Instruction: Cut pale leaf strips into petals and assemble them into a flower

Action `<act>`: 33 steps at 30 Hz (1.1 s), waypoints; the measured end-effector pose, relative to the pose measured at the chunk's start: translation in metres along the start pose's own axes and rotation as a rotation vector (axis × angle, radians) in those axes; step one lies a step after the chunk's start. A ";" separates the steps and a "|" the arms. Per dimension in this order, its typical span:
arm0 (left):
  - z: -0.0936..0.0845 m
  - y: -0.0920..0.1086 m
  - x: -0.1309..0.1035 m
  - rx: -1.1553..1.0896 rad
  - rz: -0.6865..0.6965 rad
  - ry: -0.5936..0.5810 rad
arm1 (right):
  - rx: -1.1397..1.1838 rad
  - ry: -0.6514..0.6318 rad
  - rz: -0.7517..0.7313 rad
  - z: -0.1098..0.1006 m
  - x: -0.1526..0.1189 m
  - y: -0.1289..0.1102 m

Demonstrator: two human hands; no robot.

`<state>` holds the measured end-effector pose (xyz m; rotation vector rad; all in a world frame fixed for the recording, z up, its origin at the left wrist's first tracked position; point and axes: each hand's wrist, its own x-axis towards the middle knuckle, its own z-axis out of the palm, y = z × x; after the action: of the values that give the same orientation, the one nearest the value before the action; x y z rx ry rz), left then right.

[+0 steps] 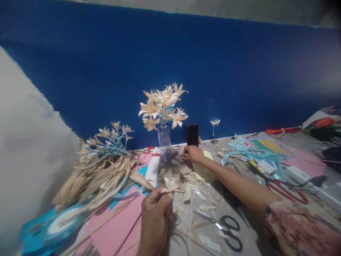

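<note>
- Now our left hand (pixel 157 204) pinches a pale flower (pixel 170 184); light pressure should avoid creasing.
- Our right hand (pixel 194 154), near the phone (pixel 192 134): grip, we can't tell.

The vase (pixel 164 145) looks glossy — the held flower (pixel 169 184) matt, papery.

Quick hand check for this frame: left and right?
Left hand: closed, pinching a pale flower.
Right hand: by the phone; fingers curled, grip cannot be told.
</note>
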<state>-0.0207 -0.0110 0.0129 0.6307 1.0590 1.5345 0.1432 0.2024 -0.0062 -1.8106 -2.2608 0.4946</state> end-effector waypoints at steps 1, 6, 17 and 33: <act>0.000 0.001 0.000 -0.015 -0.021 0.006 | -0.003 -0.014 0.014 0.002 0.003 -0.002; 0.000 0.006 0.000 -0.078 -0.099 0.047 | 0.063 -0.052 0.068 0.008 0.011 -0.004; -0.004 0.008 0.006 -0.166 -0.152 0.029 | 0.622 0.001 -0.043 -0.026 -0.034 0.015; 0.047 -0.007 -0.060 -0.135 -0.371 -0.178 | 0.248 0.830 -0.734 -0.029 -0.235 -0.001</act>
<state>0.0365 -0.0550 0.0370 0.4384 0.8724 1.1918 0.2062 -0.0223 0.0328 -0.7311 -1.9184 -0.1085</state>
